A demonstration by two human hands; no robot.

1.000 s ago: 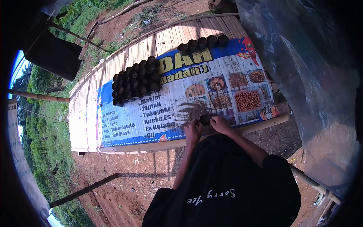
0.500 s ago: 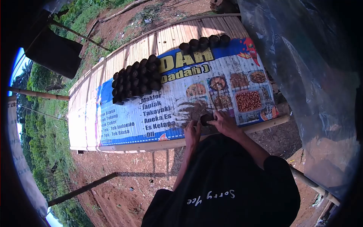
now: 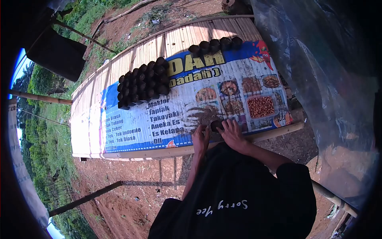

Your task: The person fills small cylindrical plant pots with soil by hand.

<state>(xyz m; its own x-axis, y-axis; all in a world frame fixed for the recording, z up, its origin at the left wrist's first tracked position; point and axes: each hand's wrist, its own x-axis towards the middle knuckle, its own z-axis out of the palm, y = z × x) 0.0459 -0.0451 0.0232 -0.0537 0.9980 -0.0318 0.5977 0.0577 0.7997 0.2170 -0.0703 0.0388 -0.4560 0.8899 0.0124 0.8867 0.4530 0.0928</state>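
A small black seedling bag (image 3: 216, 126) stands near the front edge of the table, dark inside, between my two hands. My left hand (image 3: 200, 137) is at its left side, fingers bent and drawn together against it. From the right, my right hand (image 3: 232, 134) grips the bag, with fingers over its side and rim. Loose dark soil (image 3: 203, 114) lies spread on the printed banner just beyond the bag. To the right of my right hand is a clear plastic container (image 3: 261, 106) of reddish-brown seeds.
A block of several filled black bags (image 3: 143, 84) stands packed at the left of the banner (image 3: 123, 133). A short row of similar bags (image 3: 215, 45) lines the far side. Bamboo slats form the table (image 3: 179, 36). Clear plastic sheeting (image 3: 302, 75) hangs at the right.
My right hand has shifted slightly, its fingers now more bunched over the bag's right side. My left fingers have drawn slightly leftward. The bag stays in about the same place.
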